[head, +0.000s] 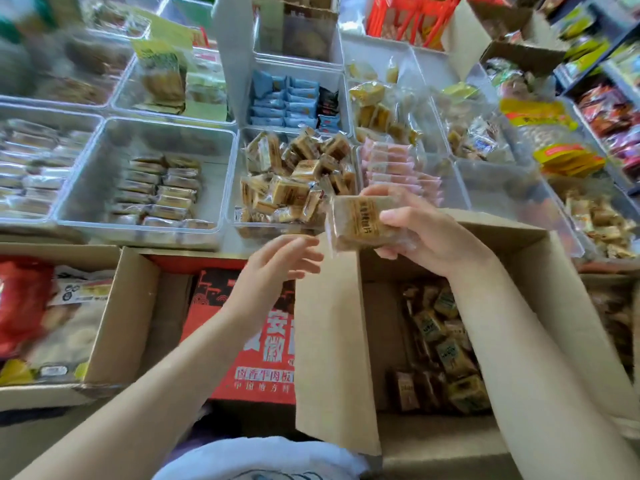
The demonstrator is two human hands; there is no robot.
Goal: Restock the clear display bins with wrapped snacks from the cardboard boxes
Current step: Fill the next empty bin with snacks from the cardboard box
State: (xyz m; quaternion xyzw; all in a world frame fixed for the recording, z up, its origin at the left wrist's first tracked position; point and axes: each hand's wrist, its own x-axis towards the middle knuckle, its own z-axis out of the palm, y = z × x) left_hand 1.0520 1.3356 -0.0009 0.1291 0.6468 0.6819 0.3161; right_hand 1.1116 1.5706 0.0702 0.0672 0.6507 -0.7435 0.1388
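Right of the frame's centre, the right hand (pixel 414 230) grips a small stack of wrapped brown snacks (pixel 360 225), thumb across the printed face and fingers curled behind, holding it above the near edge of the clear bin (pixel 239 188) that already holds a loose heap of the same tan packets. The left hand (pixel 280 261) hovers just left of and below the stack, fingers relaxed and slightly spread, holding nothing; it looks ready to take or steady the packets, though that is a guess

The supply sits in the open cardboard box (pixel 540 265) at lower right, where more wrapped snacks (pixel 446 344) lie in the bottom

To do this step well, carry the stack over the middle of the bin, not its near rim, and lower it close to the heap before loosening the grip, so the slippery wrappers do not slide over the wall into the pink packets (pixel 398 168) in the next bin to the right. The upright flap (pixel 332 341) between the two arms could catch a wrist on the way back to the box
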